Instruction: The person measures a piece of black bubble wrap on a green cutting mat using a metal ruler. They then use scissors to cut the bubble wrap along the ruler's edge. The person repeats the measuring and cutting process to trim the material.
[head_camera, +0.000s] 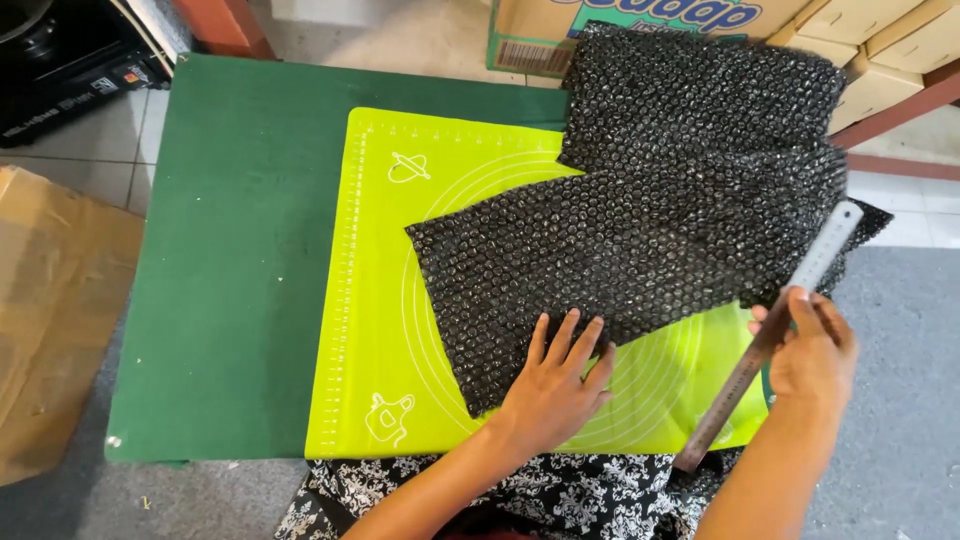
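Left hand (556, 385) flat on bubble wrap (650, 230) edge, right hand (812, 352) gripping ruler (770, 335)

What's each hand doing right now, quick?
Left hand: open, fingers spread flat on the black bubble wrap.
Right hand: closed around the metal ruler.

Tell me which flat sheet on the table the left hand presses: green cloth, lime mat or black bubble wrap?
The black bubble wrap: the left hand lies flat on its near edge. It is the top layer, over the lime mat and green cloth.
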